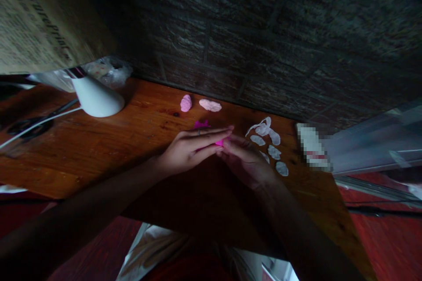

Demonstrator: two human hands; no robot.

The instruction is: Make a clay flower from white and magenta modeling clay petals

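A small piece of bright pink clay (220, 142) is pressed between my two hands over the wooden table. My left hand (191, 147) has its fingers stretched together along the piece, with a ring on one finger. From the right, my right hand (245, 160) closes thumb and fingers on the same piece, so most of it is covered. Just behind my left hand, a magenta piece (201, 124) with a ragged edge lies partly hidden. Farther back are a lilac-pink lump (186, 103) and a pale pink, longer lump (210, 105).
Several thin whitish flat pieces (274, 152) lie right of my hands. At left stands a lamp with a white base (100, 99), a cord (42, 125) and a printed shade (42, 22). Dark scissors (31, 127) and a clear plastic bag (110, 72) are nearby. A stone-patterned wall (231, 44) bounds the back.
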